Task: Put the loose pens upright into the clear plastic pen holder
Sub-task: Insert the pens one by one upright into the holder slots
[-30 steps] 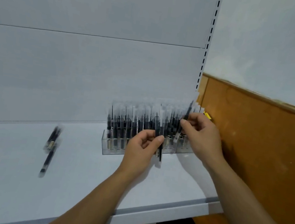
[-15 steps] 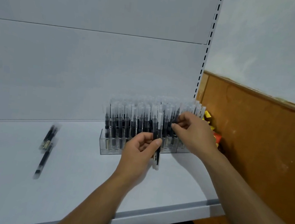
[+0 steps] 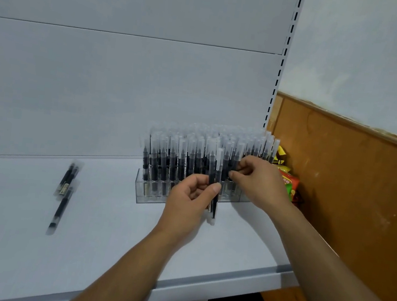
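Gripping spare black pens (image 3: 217, 177) upright just before the clear plastic pen holder (image 3: 147, 194) in the left hand (image 3: 191, 197), ready to feed, with the right hand (image 3: 258, 180) curled among its front row, grip unclear.

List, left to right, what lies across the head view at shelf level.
loose pens → left hand → held pens → right hand → snack packets. The pen holder spans behind both hands, so it is left out.
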The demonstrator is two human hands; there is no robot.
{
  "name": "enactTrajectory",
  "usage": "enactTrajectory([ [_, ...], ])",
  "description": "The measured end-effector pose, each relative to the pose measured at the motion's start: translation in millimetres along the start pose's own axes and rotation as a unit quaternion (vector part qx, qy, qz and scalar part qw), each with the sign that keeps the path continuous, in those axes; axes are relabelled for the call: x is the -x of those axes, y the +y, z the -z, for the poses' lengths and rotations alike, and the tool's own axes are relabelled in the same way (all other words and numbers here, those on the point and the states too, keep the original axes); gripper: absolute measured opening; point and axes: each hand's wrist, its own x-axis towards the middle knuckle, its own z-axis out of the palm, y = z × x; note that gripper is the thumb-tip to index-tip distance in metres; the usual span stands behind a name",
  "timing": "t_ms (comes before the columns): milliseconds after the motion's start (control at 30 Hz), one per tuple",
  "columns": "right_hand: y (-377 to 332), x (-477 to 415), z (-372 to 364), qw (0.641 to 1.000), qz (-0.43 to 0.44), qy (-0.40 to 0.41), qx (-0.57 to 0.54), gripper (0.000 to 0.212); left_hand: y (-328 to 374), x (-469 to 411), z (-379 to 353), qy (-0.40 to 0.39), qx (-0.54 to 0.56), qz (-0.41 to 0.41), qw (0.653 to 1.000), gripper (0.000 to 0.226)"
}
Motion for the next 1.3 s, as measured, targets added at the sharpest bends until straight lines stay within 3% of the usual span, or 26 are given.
enactTrajectory([
  [200, 1.9, 4.9, 0.4, 1.0, -0.007, -0.006, -0.029, 0.01, -0.9, -0.3, 0.4, 0.004, 0.005, 0.005, 1.0, 0.003],
  [333, 3.0, 26.1, 1.4, 0.99, 0.008, 0.08, -0.115, 0.01, -0.9, -0.6, 0.2, 0.005, 0.004, 0.007, 1.0, 0.004],
  [467, -7.4, 47.1, -3.6, 0.978, 0.057, -0.01, -0.202, 0.012, -2.4, -1.2, 0.0, -0.004, 0.014, 0.02, 1.0, 0.008],
  [667, -11.9, 43.9, -0.7, 0.966, 0.054, -0.018, -0.251, 0.01, 0.7, 0.3, -1.5, -0.009, 0.01, 0.006, 1.0, 0.012],
  [800, -7.8, 28.8, 18.0, 0.962, 0.021, 0.07, -0.264, 0.011, -1.5, -3.1, -1.4, 0.036, 0.054, 0.032, 0.997, 0.016],
  [900, -4.8, 13.5, 31.8, 0.959, -0.003, 0.135, -0.249, 0.01, -4.6, -3.3, -1.6, 0.032, 0.054, 0.053, 0.997, 0.015],
  [1033, 1.3, 1.1, 31.0, 0.975, 0.007, 0.138, -0.172, 0.015, -7.7, -3.6, -0.3, 0.024, 0.044, 0.06, 0.997, 0.015],
  [1233, 8.5, -4.6, 17.4, 0.999, 0.015, 0.029, 0.001, 0.017, -8.0, -4.3, -1.0, 0.02, 0.057, 0.057, 0.997, 0.017],
  [1300, 9.3, -2.7, 12.5, 1.0, 0.0, 0.021, 0.01, 0.016, -8.6, -3.9, -0.4, 0.015, 0.041, 0.05, 0.998, 0.015],
])
